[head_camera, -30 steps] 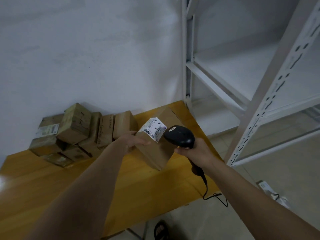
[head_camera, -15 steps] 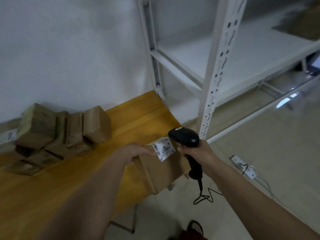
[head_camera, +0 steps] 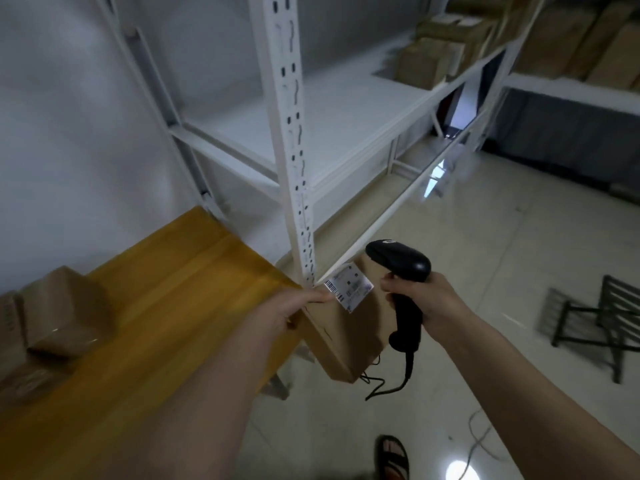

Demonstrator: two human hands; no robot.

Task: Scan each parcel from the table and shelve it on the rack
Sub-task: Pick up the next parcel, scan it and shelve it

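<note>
My left hand (head_camera: 284, 311) grips a brown cardboard parcel (head_camera: 349, 336) by its near top edge, holding it in the air just past the right end of the wooden table (head_camera: 166, 306). A white barcode label (head_camera: 349, 287) faces up on the parcel. My right hand (head_camera: 427, 299) grips the handle of a black barcode scanner (head_camera: 398, 265), whose head sits right above the label. The white metal rack (head_camera: 291, 140) stands straight ahead, its nearest shelf bare.
Several more brown parcels (head_camera: 52, 317) lie at the table's left end. Other boxes (head_camera: 436, 53) sit on the rack's far right. A dark folding stand (head_camera: 602, 323) is on the tiled floor at the right. My sandalled foot (head_camera: 393, 457) shows below.
The parcel has left the table and now hangs past its right end, with the scanner beside it. The view has swung right, bringing the rack to the middle.
</note>
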